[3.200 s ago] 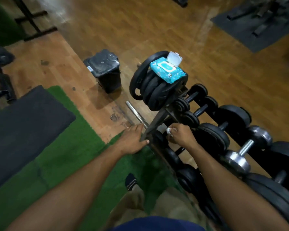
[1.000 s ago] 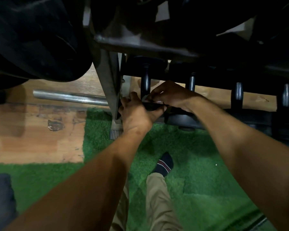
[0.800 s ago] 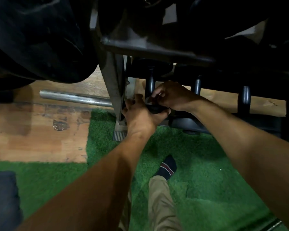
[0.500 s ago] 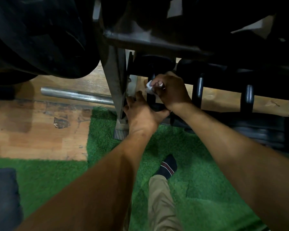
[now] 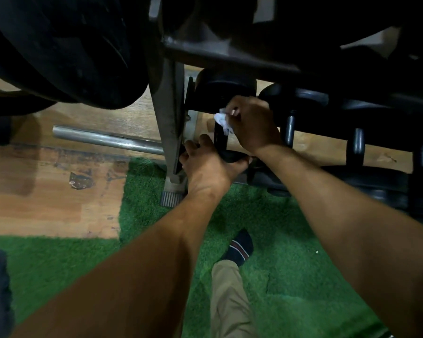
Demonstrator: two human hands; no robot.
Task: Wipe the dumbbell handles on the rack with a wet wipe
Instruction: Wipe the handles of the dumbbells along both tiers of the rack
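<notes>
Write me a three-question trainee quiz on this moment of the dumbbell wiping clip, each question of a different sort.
1. True or false: the right hand holds the white wipe against a dumbbell handle.
2. Which does the left hand grip? A) the steel bar on the floor B) the near end of the dumbbell being wiped C) a bin
3. Fill in: the person's socked foot rests on green ____.

Key: 1 true; 2 B; 3 turf.

Rack upright (image 5: 171, 123) crowds left; turf (image 5: 291, 276) seemingly open
</notes>
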